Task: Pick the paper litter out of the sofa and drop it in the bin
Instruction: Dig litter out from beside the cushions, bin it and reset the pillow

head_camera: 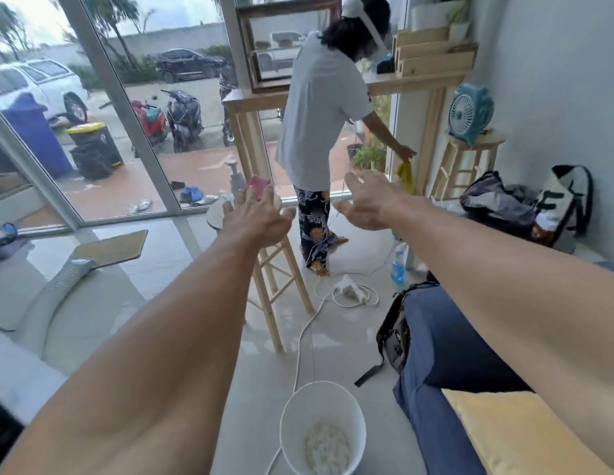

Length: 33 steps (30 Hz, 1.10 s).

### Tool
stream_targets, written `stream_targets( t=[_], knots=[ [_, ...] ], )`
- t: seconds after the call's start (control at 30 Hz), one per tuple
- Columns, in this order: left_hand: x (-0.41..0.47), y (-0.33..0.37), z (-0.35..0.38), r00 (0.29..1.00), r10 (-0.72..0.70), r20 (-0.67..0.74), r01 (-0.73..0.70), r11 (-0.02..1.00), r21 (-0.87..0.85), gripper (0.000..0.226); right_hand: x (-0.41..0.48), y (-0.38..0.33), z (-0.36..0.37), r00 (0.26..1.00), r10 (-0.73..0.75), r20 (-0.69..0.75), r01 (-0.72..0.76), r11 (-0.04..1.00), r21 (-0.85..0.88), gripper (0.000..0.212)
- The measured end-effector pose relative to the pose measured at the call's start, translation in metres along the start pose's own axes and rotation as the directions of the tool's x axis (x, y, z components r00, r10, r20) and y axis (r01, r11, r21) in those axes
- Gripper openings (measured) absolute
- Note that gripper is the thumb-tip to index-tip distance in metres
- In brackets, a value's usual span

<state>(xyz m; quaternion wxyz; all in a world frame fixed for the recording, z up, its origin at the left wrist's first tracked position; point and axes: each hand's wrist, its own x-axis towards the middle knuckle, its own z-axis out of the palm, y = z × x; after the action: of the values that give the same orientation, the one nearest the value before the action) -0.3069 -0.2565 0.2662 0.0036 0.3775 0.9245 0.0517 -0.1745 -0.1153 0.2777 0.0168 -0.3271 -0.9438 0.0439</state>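
Note:
Both my arms stretch straight forward at chest height. My left hand (256, 219) is open with fingers spread and holds nothing. My right hand (370, 204) is open too, palm down, with nothing in it. On the floor below stands a white bin (288, 426) with crumpled white paper litter (327, 449) at its bottom. The blue sofa (446, 341) lies at the lower right under my right arm, with a yellow cushion (515, 437) on it. No loose paper shows on the visible part of the sofa.
A wooden stool (278, 296) stands ahead of the bin. A white cable and power strip (350, 286) trail across the floor. A black bag (394, 332) leans on the sofa end. A person (319, 125) stands by a tall wooden table. Bags sit at right.

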Motion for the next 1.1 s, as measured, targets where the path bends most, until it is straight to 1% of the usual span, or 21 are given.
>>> stream_targets(
  t=[0.13,0.23,0.4,0.57,0.63,0.7,0.83,0.93,1.03,1.1],
  knots=[
    [0.002,0.015,-0.045,0.998,0.006,-0.064,-0.006,1.000,0.005,0.073,-0.006,0.007,-0.046,0.998,-0.018,-0.062,0.017,1.000,-0.026,0.070],
    [0.005,0.032,-0.058,0.997,0.037,-0.073,-0.034,0.999,0.043,0.074,-0.018,0.022,-0.060,0.996,0.011,-0.085,-0.014,0.999,-0.042,0.069],
    [0.019,0.070,-0.061,0.985,0.161,-0.056,-0.160,0.987,0.022,0.074,-0.028,0.063,-0.069,0.983,0.156,-0.091,-0.161,0.986,-0.040,0.071],
    [0.047,0.113,-0.060,0.938,0.341,-0.066,-0.340,0.940,0.028,0.074,-0.045,0.093,-0.081,0.942,0.311,-0.129,-0.319,0.947,-0.049,0.071],
    [0.054,0.139,-0.060,0.898,0.438,-0.047,-0.438,0.899,0.009,0.075,-0.059,0.108,-0.085,0.903,0.410,-0.132,-0.418,0.907,-0.043,0.069],
    [0.056,0.166,-0.058,0.843,0.536,-0.047,-0.536,0.844,0.015,0.074,-0.076,0.123,-0.090,0.850,0.505,-0.151,-0.516,0.855,-0.049,0.065],
    [0.052,0.213,-0.048,0.746,0.664,-0.038,-0.665,0.747,0.010,0.072,-0.119,0.145,-0.089,0.756,0.637,-0.150,-0.649,0.760,-0.043,0.062],
    [0.031,0.258,-0.036,0.655,0.756,-0.013,-0.756,0.655,-0.008,0.069,-0.165,0.168,-0.086,0.645,0.751,-0.141,-0.761,0.648,-0.025,0.063],
    [0.002,0.303,-0.028,0.570,0.821,-0.001,-0.821,0.570,-0.044,0.067,-0.211,0.193,-0.086,0.541,0.829,-0.144,-0.839,0.545,-0.016,0.063],
    [-0.017,0.336,-0.020,0.500,0.866,0.010,-0.864,0.499,-0.059,0.068,-0.243,0.207,-0.085,0.465,0.873,-0.146,-0.883,0.469,-0.009,0.065]
  ],
)
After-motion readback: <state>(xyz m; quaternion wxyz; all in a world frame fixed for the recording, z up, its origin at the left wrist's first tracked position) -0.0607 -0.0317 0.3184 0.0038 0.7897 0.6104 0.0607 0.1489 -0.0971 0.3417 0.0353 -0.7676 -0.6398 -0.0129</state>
